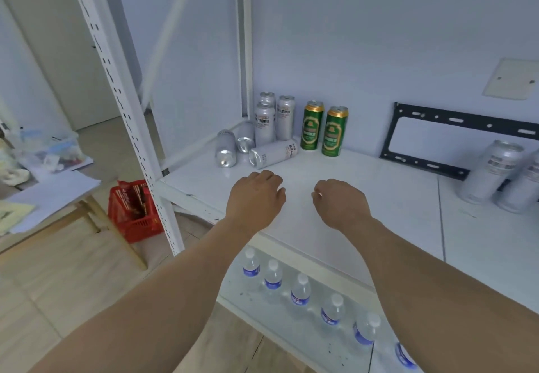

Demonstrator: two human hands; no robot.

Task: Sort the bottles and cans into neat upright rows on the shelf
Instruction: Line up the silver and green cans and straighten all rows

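Your left hand [255, 194] and right hand [339, 202] hover side by side over the white shelf [379, 197], both empty, fingers loosely curled downward and touching nothing. Toward the back left corner, three silver cans stand upright [275, 120] against the wall, while three more silver cans lie tipped on their sides [250, 149] just in front of them; the nearest fallen can [274, 154] points toward a pair of green cans [323, 130] standing upright, close together, to the right. At the far right edge of the shelf, two further silver cans [501, 177] stand near a black metal bracket [455, 142] leaning against the wall. On the lower shelf, a row of water bottles [303, 291] with white caps and blue labels stands upright in a line. A red crate [134, 212] sits on the floor to the left, beside the shelf's post.
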